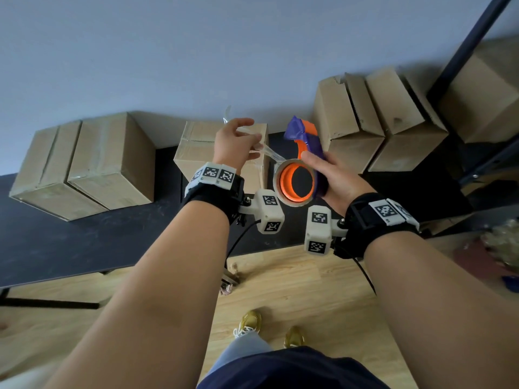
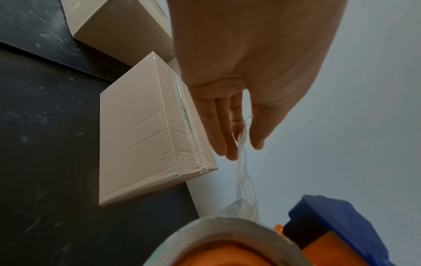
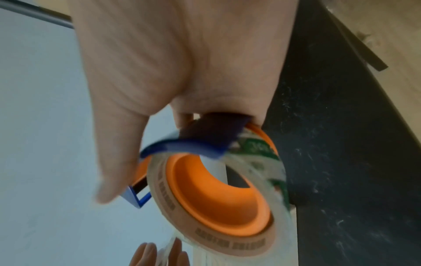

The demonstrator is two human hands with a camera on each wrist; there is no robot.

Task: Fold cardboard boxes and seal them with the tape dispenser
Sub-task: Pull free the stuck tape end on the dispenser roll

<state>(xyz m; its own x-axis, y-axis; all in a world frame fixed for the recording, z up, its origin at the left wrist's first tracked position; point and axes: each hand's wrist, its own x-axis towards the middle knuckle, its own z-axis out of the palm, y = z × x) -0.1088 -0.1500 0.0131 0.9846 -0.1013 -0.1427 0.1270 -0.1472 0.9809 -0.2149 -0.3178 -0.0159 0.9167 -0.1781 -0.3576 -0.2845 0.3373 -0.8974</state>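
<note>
My right hand (image 1: 334,178) grips the blue and orange tape dispenser (image 1: 302,164), held in the air above the black table (image 1: 84,242). Its clear tape roll (image 3: 218,207) faces me, with my thumb along the blue frame (image 3: 205,142). My left hand (image 1: 238,141) pinches the loose, crumpled end of the tape strip (image 1: 269,153), stretched up and left from the roll. In the left wrist view the twisted strip (image 2: 242,167) hangs between thumb and fingers (image 2: 218,129). A taped cardboard box (image 1: 222,147) stands on the table behind my left hand.
Two sealed boxes (image 1: 87,164) sit side by side at the table's left. Several more boxes (image 1: 373,119) stand at the back right beside a dark metal rack post (image 1: 460,51). A grey wall is behind. Wooden floor (image 1: 295,290) and my feet lie below.
</note>
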